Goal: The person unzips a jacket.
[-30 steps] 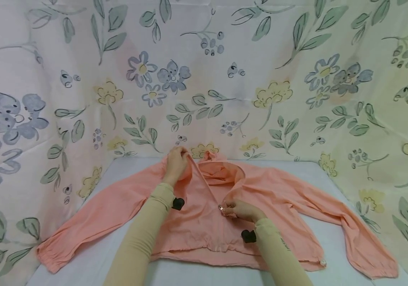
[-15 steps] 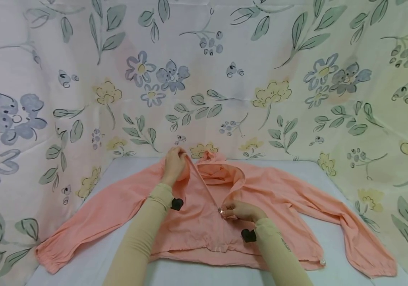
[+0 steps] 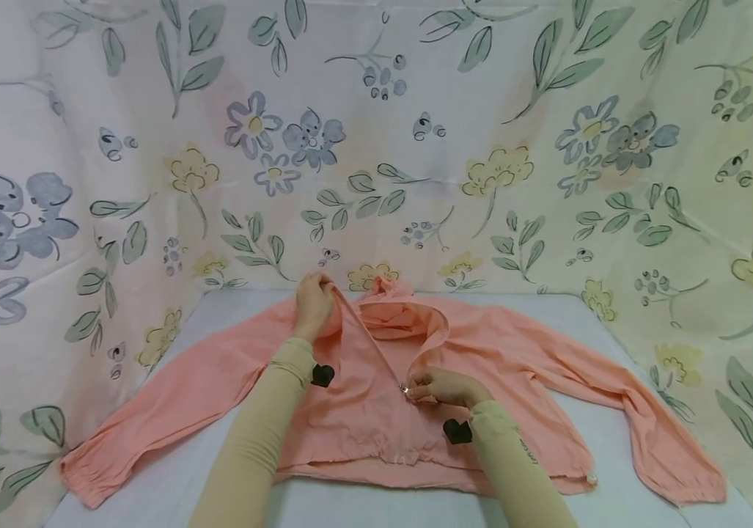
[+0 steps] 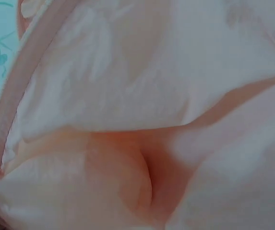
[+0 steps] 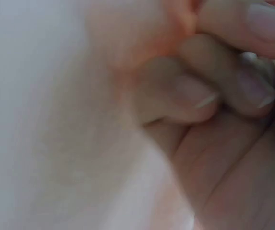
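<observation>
A peach-pink hooded jacket [image 3: 363, 425] lies front up with both sleeves spread out, its front zip parted in a V from the collar. My left hand [image 3: 313, 304] grips the upper end of the left zip edge [image 3: 369, 337] and holds it raised. In the left wrist view, that zip edge [image 4: 12, 100] curves down beside folds of thin cloth. Where the V closes, my right hand [image 3: 442, 387] pinches the small metal zipper pull [image 3: 405, 389]. Curled fingers [image 5: 185, 93] fill much of the right wrist view, close to the cloth; the pull is hidden there.
The jacket rests on a white-covered table [image 3: 323, 506]. A floral curtain [image 3: 376, 147] stands behind it and along both sides. The left sleeve's cuff [image 3: 89, 477] and the right cuff [image 3: 696, 488] reach near the table's sides. A white cord stopper [image 3: 591, 479] sits at the hem.
The zipper pull has moved slightly down toward the hem with my right hand. My left hand has shifted a little left with the zip edge. The whole head view has drifted slightly.
</observation>
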Demonstrator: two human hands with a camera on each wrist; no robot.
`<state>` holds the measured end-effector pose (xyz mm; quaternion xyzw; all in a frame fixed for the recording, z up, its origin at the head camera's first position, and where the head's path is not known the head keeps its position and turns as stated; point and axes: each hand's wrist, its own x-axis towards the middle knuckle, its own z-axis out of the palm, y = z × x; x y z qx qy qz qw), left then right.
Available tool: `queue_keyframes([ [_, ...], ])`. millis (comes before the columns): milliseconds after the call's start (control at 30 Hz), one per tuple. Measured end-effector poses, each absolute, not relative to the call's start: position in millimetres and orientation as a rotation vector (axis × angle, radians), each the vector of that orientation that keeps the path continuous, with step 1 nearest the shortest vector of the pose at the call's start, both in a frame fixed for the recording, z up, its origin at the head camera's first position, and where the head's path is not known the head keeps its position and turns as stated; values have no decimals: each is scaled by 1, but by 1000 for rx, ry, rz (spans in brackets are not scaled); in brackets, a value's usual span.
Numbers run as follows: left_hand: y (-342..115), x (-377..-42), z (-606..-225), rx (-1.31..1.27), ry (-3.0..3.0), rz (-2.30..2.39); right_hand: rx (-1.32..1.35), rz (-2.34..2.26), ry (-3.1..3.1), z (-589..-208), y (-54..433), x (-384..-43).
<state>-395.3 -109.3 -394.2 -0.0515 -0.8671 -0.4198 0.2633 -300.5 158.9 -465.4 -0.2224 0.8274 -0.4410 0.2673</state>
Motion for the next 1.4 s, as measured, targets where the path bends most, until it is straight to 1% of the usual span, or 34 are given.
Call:
queue_keyframes([
  [100,-113,-396,-397,-99,-2355,-1135,-587,-1215,2206,-466,162,-300],
  [267,-115,-396,-396,-113,-2357,-1143,-513,-1263,2171,-467,166,-300],
  [433,-114,-398,-397,-85,-2363,-1152,-562,-1291,2128,-467,165,-301],
  [567,-114,-397,-400,-92,-2369,-1153,-604,-1223,2195,-464,165,-300],
  [700,-113,-393,-403,-99,-2377,-1134,-666,-1136,2336,-459,167,-301],
  [833,-105,-386,-409,-119,-2393,-1053,-673,-1138,2375,-455,168,-301],
  [933,-91,-381,-416,-290,-2335,-949,-674,-1117,2406,-453,168,-301],
  [1067,-68,-372,-427,-680,-2244,-769,-686,-1073,2469,-450,169,-302],
  [1233,-42,-359,-442,-1152,-2329,-634,-707,-1104,2471,-446,169,-305],
  [1300,-36,-354,-446,-1251,-2426,-604,-725,-1108,2467,-445,169,-305],
  [1400,-31,-349,-450,-1306,-2552,-563,-758,-1098,2473,-444,172,-306],
])
